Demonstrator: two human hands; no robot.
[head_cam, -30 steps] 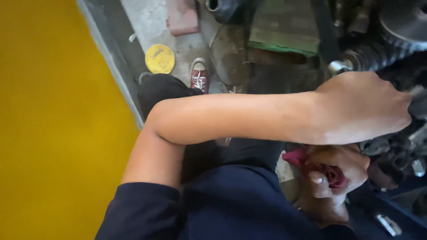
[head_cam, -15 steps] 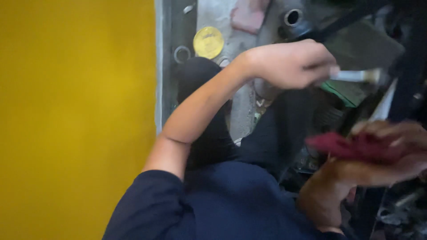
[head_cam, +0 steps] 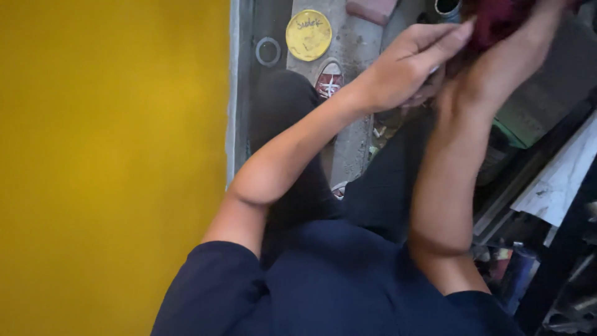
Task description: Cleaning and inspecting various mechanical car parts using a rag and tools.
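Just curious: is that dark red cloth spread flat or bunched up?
Bunched up: the dark red cloth sits crumpled between the left hand and right hand.

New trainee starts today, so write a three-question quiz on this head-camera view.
1. True or false: both hands meet at a dark red cloth.
2. What colour is the round lid on the floor? A blue, B yellow, C white.
3. Which hand lies left of the cloth in the picture?

Key: 1 true. 2 B. 3 the left hand; the right hand grips the cloth from below.

Head camera looks steeply down, close over the person's raised forearms.
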